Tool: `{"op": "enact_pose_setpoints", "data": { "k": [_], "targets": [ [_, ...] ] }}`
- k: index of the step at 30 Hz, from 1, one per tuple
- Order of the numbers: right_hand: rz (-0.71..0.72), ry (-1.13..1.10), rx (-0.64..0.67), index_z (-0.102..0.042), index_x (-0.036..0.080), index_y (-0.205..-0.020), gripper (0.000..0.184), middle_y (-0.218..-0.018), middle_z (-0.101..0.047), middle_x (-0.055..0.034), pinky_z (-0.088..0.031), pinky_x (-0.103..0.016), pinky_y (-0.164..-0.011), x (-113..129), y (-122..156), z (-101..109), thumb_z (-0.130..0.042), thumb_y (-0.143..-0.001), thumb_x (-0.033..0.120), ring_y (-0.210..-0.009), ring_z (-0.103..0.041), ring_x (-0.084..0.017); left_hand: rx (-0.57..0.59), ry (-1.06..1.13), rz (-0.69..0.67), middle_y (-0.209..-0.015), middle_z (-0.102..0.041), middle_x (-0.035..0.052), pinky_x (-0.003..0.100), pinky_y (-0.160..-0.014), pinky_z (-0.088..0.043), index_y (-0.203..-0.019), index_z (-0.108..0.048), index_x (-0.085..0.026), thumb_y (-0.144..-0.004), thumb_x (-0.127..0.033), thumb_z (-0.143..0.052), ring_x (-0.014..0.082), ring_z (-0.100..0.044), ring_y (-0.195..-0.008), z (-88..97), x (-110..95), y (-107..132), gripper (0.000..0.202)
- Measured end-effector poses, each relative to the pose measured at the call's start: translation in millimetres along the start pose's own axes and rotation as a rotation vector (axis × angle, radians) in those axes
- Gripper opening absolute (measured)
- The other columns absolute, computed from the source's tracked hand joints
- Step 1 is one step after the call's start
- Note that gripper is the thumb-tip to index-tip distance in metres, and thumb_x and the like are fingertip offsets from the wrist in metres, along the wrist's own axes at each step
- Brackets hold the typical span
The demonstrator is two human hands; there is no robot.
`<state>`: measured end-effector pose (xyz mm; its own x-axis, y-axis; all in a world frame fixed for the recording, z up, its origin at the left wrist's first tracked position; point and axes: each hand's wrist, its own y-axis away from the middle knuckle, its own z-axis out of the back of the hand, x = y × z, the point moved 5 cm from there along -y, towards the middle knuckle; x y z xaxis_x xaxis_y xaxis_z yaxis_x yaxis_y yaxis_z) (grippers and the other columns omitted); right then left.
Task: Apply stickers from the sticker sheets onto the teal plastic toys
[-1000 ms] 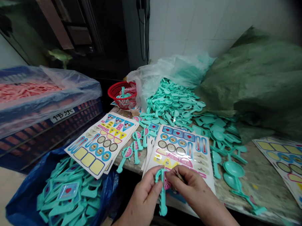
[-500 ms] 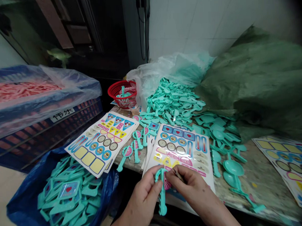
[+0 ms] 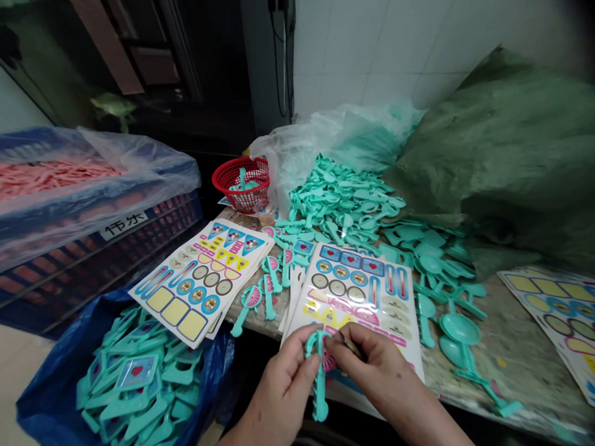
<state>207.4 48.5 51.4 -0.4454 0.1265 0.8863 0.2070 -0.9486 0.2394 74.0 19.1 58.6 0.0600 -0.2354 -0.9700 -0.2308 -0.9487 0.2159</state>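
Note:
My left hand (image 3: 280,389) is shut on a turquoise plastic toy piece (image 3: 319,386), which hangs down with a rounded end. A small pink sticker (image 3: 328,362) sits at the top of that piece, partly behind my fingers. My right hand (image 3: 383,370) pinches slim tweezers (image 3: 351,344) right beside the pink sticker. Below my hands lies a printed sticker sheet (image 3: 353,306), with a second sheet (image 3: 201,280) to its left. Several finished turquoise pieces with pink discs (image 3: 254,297) lie between the two sheets.
A blue bag (image 3: 49,405) to my left holds turquoise pieces with stickers. Behind are a heap of bare turquoise pieces (image 3: 340,201), a red basket (image 3: 241,186), and a clear plastic bag (image 3: 294,157). A green woven sack (image 3: 516,161) lies at right, and a crate (image 3: 96,258) holds pink parts.
Both hands stay almost in place, still holding the piece and tweezers. The whole view has drifted very slightly.

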Motion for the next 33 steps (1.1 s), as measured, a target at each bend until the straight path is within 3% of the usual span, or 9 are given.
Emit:
{"op": "enact_pose_setpoints", "data": {
  "k": [7, 11, 18, 26, 33],
  "targets": [
    [0.046, 0.074, -0.028, -0.04, 0.022, -0.061, 0.032, -0.057, -0.034, 0.0063, -0.027, -0.024, -0.051, 3, 0, 2, -0.048, -0.083, 0.044, -0.055, -0.032, -0.011, -0.018, -0.056, -0.013, -0.125, -0.058, 0.0024, 0.029, -0.099, -0.039, -0.122, -0.049, -0.025, -0.088, -0.031, -0.047, 0.0176, -0.055, -0.11, 1.6, 3, 0, 0.035],
    [0.059, 0.154, -0.053, -0.041, 0.021, -0.06, 0.034, -0.057, -0.037, 0.0056, -0.028, -0.025, -0.051, 6, 2, 5, -0.048, -0.082, 0.045, -0.054, -0.034, -0.011, 0.0, 0.028, -0.029, -0.126, -0.058, 0.0007, 0.027, -0.102, -0.036, -0.122, -0.05, -0.026, -0.089, -0.029, -0.047, 0.0172, -0.05, -0.118, -0.8, 0, 0, 0.033],
    [0.154, 0.25, -0.097, -0.049, 0.021, -0.065, 0.029, -0.063, -0.049, 0.0017, -0.034, -0.026, -0.056, 11, 7, 5, -0.047, -0.085, 0.041, -0.059, -0.044, -0.013, 0.024, 0.145, -0.033, -0.121, -0.061, 0.0025, 0.03, -0.102, -0.036, -0.12, -0.05, -0.023, -0.088, -0.028, -0.049, 0.0178, -0.053, -0.114, -4.4, -4, -1, 0.033],
    [0.294, 0.37, -0.03, -0.052, 0.022, -0.075, 0.019, -0.072, -0.056, 0.0005, -0.039, -0.024, -0.057, 12, 14, 3, -0.043, -0.088, 0.032, -0.064, -0.053, -0.014, -0.119, 0.058, 0.02, -0.088, -0.067, 0.0036, 0.028, -0.078, -0.048, -0.111, -0.055, -0.019, -0.078, -0.027, -0.059, 0.0189, -0.063, -0.085, -2.4, 17, -7, 0.034],
    [0.449, 0.663, -0.12, -0.051, 0.024, -0.075, 0.015, -0.073, -0.058, 0.0004, -0.039, -0.023, -0.049, 24, 17, 3, -0.044, -0.088, 0.029, -0.06, -0.059, -0.014, -0.181, -0.128, -0.045, -0.076, -0.066, 0.0024, 0.024, -0.071, -0.048, -0.109, -0.056, -0.018, -0.08, -0.029, -0.054, 0.0189, -0.063, -0.083, 3.3, 25, -6, 0.031]
  ]
}}
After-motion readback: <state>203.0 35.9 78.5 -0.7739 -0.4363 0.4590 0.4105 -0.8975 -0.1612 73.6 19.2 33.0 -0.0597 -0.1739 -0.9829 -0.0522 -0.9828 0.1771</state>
